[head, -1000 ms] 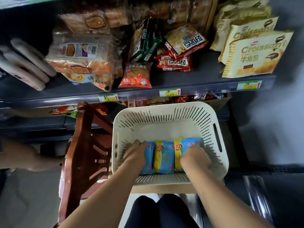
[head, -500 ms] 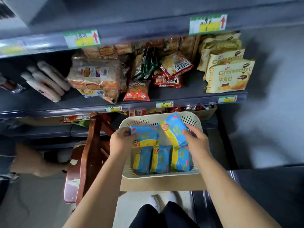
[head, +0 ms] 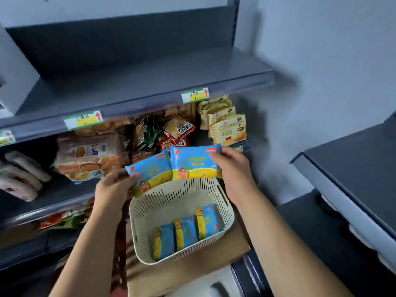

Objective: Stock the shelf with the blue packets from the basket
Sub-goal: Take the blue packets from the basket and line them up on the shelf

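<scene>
My left hand (head: pixel 114 187) grips a blue and yellow packet (head: pixel 151 171) by its lower left corner. My right hand (head: pixel 232 168) holds a second blue packet (head: pixel 194 163) by its right edge. Both packets are raised above the far rim of the cream slotted basket (head: pixel 227 211), side by side and nearly touching. Three more blue packets (head: pixel 185 233) stand on edge in a row on the basket's floor. Above, a dark grey shelf (head: pixel 150 82) is bare, with price labels along its front edge.
The shelf below the bare one holds bread bags (head: pixel 85 155), red and green snack packs (head: pixel 171 131) and croissant bags (head: pixel 228 129). The basket rests on a cardboard box (head: pixel 192 273). A dark grey counter (head: pixel 353 168) juts in at the right.
Both hands have lifted their packets up and away from the basket, toward the shelves. The view has tilted upward, bringing the bare upper shelf into sight.
</scene>
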`<state>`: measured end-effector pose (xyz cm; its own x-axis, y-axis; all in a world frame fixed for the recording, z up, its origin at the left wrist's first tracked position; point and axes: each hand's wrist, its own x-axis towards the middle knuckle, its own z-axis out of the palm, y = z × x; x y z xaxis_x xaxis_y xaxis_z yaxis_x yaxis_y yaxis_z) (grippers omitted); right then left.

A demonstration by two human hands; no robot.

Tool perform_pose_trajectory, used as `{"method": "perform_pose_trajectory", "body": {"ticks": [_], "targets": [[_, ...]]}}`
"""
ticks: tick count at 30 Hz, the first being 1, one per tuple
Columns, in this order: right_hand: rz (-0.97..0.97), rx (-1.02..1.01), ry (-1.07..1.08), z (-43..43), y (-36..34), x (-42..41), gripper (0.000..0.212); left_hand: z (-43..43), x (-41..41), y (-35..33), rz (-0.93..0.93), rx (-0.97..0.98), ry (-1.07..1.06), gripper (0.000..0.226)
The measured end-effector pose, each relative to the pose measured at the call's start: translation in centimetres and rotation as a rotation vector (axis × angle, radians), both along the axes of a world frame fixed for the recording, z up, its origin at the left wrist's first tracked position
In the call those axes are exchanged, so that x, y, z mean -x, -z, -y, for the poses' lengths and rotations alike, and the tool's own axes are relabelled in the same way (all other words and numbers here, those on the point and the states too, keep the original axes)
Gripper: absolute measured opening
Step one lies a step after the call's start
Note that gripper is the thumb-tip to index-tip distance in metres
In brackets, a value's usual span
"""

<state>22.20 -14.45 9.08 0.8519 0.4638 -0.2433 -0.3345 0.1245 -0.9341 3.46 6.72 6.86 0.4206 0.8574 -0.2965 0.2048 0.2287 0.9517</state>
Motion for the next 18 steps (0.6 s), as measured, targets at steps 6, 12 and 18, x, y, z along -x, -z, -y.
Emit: {"method": "perform_pose_trajectory", "body": {"ticks": [6, 12, 18], "targets": [[0.190, -0.003, 0.177, 3.7, -5.7, 4.4, 0.018, 3.0, 0.9, -4.7, 0.116, -0.067, 0.242, 0.016], [0.151, -0.100, 0.346, 9.0, -9.3, 9.2, 0.016, 6.7, 2.0, -8.2, 0.226, -0.095, 0.441, 0.017], [0.171, -0.085, 0.554, 14.7, -12.6, 14.0, 0.019, 12.6, 2.1, -12.0, 0.370, -0.042, 0.607, 0.019]]}}
